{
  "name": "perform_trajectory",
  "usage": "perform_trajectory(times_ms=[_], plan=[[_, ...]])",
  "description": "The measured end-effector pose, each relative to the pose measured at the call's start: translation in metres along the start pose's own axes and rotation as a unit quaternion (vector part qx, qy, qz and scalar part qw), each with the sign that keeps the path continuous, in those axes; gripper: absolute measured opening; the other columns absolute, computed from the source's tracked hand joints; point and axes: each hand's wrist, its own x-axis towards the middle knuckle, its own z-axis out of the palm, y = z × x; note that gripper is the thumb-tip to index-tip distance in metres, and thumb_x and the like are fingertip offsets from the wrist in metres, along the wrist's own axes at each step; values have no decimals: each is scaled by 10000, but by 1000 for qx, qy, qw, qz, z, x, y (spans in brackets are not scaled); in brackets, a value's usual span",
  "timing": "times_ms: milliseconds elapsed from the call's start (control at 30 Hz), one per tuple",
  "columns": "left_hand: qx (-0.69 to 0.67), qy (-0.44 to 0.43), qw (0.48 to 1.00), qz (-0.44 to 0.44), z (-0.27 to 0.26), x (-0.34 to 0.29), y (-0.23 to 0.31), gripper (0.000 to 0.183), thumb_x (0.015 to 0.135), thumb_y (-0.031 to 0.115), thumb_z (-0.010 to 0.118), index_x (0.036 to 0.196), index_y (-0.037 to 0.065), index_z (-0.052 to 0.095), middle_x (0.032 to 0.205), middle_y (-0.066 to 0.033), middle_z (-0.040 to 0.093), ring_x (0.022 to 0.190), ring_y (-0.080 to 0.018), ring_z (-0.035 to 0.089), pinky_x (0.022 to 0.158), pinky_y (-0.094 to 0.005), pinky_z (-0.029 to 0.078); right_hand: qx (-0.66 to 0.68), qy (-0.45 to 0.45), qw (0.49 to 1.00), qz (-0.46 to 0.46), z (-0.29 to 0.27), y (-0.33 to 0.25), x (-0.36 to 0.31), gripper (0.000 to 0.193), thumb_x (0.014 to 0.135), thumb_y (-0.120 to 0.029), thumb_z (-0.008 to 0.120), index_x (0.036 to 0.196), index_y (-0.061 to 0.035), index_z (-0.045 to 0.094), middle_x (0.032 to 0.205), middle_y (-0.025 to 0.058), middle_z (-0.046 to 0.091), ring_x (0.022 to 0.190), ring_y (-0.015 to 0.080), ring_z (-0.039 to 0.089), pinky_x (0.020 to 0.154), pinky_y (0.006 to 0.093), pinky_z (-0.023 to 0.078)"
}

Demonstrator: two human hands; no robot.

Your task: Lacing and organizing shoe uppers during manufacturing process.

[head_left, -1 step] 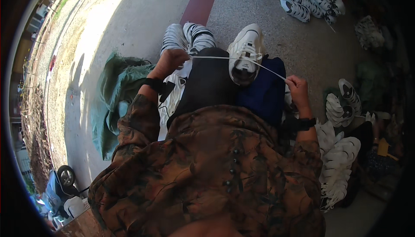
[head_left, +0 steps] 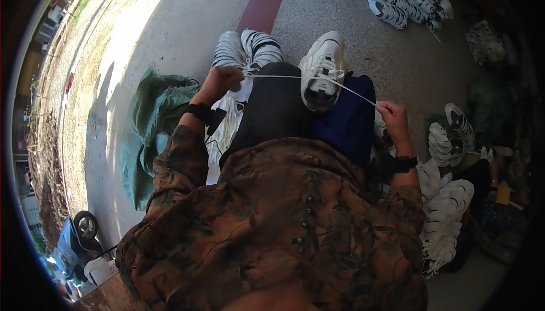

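Observation:
A white sneaker (head_left: 329,47) with dark trim rests on my right thigh, over dark blue cloth (head_left: 346,119), its toe pointing away from me. From its upper part a white shoelace (head_left: 275,76) stretches taut to both sides. My left hand (head_left: 223,80) is closed on the lace's left end, beyond my black-clad left knee. Out to the right of the shoe, my right hand (head_left: 393,117) pinches the other end, a little nearer to me. The fingertips' exact grip is too small to make out.
Nested stacks of white shoe uppers (head_left: 230,50) stand past my left knee. A bundle of white laces (head_left: 231,119) and a green sack (head_left: 150,135) lie to the left. More white uppers (head_left: 451,209) are piled at right, others (head_left: 389,13) at far right.
My left hand has shifted slightly left and toward me, my right hand slightly right. The lace stays taut between them, and the sneaker has not visibly moved.

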Motion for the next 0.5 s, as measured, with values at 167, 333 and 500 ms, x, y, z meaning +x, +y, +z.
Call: perform_trajectory(times_ms=[167,333,500], plan=[[23,55,998,1,-21,-27,-42,75,799,57,647,803,-12,676,668,-19,625,620,-66,547,592,-238,460,33,-6,998,48,-42,30,-24,120,804,-67,594,724,22,592,613,-36,508,598,42,443,537,227,361],[16,67,996,-53,-26,-45,-68,73,780,57,665,804,-12,674,678,-21,633,629,-71,565,595,-234,457,-27,13,994,108,-70,49,-46,147,793,-84,580,757,59,568,602,48,517,606,80,474,566,273,397],[20,30,995,-95,-27,-54,-85,94,763,64,683,778,-28,668,666,-33,631,614,-88,561,591,-256,458,-43,10,990,134,-88,74,-60,119,788,-63,571,760,53,572,628,28,528,613,88,481,567,274,395]])
